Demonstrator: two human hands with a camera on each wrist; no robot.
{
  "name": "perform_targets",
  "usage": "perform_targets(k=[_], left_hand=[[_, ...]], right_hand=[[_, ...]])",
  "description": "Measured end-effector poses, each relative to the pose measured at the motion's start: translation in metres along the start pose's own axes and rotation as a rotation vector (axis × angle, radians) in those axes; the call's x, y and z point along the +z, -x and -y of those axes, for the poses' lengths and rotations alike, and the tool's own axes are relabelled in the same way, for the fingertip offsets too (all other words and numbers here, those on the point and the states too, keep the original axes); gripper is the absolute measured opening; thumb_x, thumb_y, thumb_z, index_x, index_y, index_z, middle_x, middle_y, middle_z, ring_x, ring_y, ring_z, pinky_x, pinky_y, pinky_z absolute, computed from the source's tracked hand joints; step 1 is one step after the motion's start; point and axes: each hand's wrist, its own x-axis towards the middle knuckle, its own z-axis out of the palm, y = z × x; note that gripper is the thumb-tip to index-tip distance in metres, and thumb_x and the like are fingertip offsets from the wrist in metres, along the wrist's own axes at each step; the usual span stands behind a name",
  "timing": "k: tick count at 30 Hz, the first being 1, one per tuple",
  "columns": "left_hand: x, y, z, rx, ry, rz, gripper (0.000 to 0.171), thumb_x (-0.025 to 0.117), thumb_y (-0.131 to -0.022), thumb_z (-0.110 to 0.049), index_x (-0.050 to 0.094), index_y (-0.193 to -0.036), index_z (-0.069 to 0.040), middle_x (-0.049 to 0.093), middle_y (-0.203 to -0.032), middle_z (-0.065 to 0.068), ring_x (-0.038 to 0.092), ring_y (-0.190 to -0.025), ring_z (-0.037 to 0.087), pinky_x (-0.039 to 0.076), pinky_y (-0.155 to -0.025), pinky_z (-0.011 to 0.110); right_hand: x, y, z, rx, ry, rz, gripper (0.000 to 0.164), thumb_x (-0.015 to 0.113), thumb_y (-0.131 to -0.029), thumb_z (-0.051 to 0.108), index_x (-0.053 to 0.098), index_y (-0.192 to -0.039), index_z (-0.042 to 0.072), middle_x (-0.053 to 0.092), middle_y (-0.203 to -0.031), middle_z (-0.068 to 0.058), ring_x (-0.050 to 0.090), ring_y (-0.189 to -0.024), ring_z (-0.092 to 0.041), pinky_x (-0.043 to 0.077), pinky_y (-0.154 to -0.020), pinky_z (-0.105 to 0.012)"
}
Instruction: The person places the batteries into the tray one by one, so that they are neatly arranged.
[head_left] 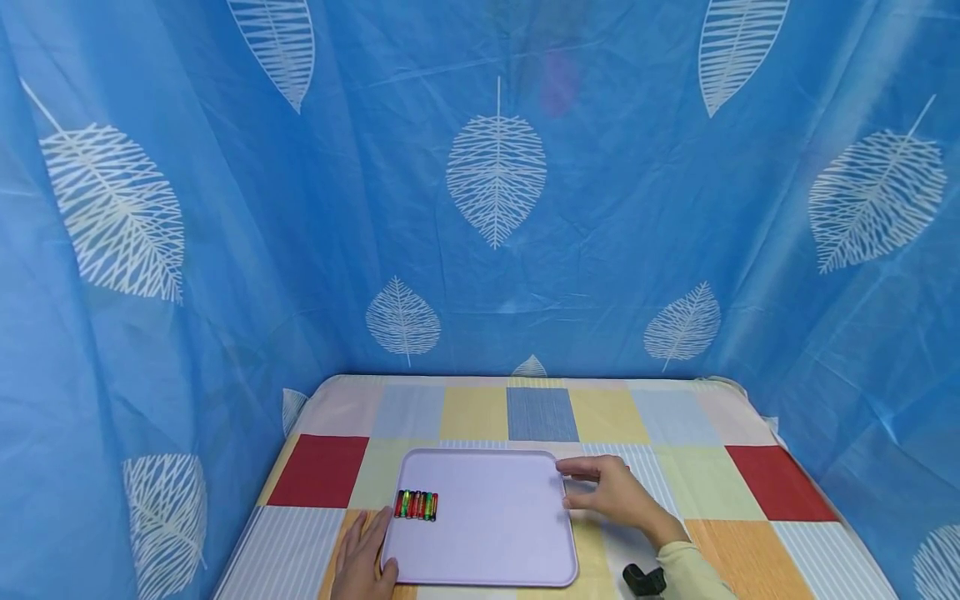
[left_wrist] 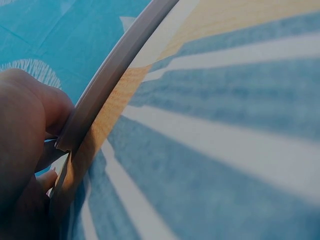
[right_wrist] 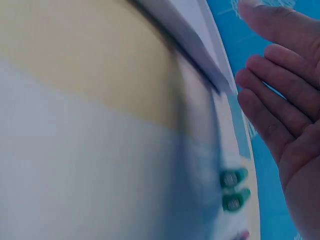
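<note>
A pale lilac tray lies flat on the table, its raised rim also showing in the left wrist view. Near its left edge, several red and green batteries lie side by side in a row. My left hand is at the tray's front left corner, fingers along the left rim and thumb at the front; the left wrist view shows the thumb against the rim. By the right rim is my right hand, fingers extended and thumb apart. In the right wrist view its fingers are loosely straight and hold nothing.
A patchwork-patterned cloth covers the table. Blue curtains with white leaf prints surround its back and sides. A small black object sits by the right sleeve. Two small green things appear in the right wrist view, kind unclear.
</note>
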Motion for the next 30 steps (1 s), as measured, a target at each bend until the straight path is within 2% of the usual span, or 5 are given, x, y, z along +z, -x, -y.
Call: perform_targets(k=[7, 16, 20, 27, 30], left_hand=[[-0.002, 0.001, -0.002, -0.008, -0.001, 0.005, 0.074, 0.069, -0.085, -0.001, 0.053, -0.157, 0.006, 0.053, -0.161, 0.03, 0.027, -0.157, 0.057, 0.013, -0.129, 0.076], [-0.003, 0.0, -0.004, -0.046, -0.001, 0.019, 0.075, 0.068, -0.086, -0.002, 0.051, -0.158, 0.006, 0.052, -0.164, 0.029, 0.024, -0.159, 0.055, 0.01, -0.131, 0.074], [-0.003, 0.001, -0.005, -0.043, -0.011, 0.013, 0.075, 0.068, -0.086, -0.002, 0.051, -0.158, 0.006, 0.052, -0.163, 0.029, 0.025, -0.158, 0.055, 0.011, -0.131, 0.074], [-0.002, 0.0, -0.005, -0.039, -0.018, 0.016, 0.075, 0.068, -0.086, -0.003, 0.051, -0.158, 0.006, 0.052, -0.163, 0.029, 0.026, -0.158, 0.056, 0.012, -0.13, 0.074], [-0.002, 0.0, -0.004, -0.021, -0.015, 0.012, 0.074, 0.069, -0.085, -0.002, 0.052, -0.157, 0.006, 0.053, -0.162, 0.029, 0.027, -0.157, 0.056, 0.014, -0.129, 0.075]], right_hand=[[-0.028, 0.011, -0.011, 0.061, 0.057, -0.007, 0.054, 0.091, -0.09, 0.022, 0.075, -0.139, 0.005, 0.078, -0.136, -0.011, 0.075, -0.126, -0.034, 0.064, -0.105, -0.045], [-0.059, 0.025, -0.026, 0.109, 0.16, -0.013, 0.055, 0.093, -0.086, 0.019, 0.076, -0.137, 0.004, 0.078, -0.136, -0.013, 0.075, -0.126, -0.036, 0.064, -0.104, -0.05], [-0.067, 0.031, -0.033, 0.133, 0.187, -0.039, 0.056, 0.094, -0.085, 0.017, 0.076, -0.136, 0.003, 0.078, -0.135, -0.014, 0.076, -0.123, -0.038, 0.064, -0.103, -0.053], [-0.073, 0.037, -0.041, 0.215, 0.27, -0.082, 0.057, 0.095, -0.081, 0.014, 0.078, -0.135, 0.007, 0.077, -0.137, -0.012, 0.075, -0.125, -0.036, 0.061, -0.107, -0.058], [-0.074, 0.037, -0.042, 0.224, 0.291, -0.083, 0.058, 0.095, -0.081, 0.013, 0.077, -0.136, 0.007, 0.077, -0.138, -0.014, 0.074, -0.126, -0.038, 0.06, -0.107, -0.059]])
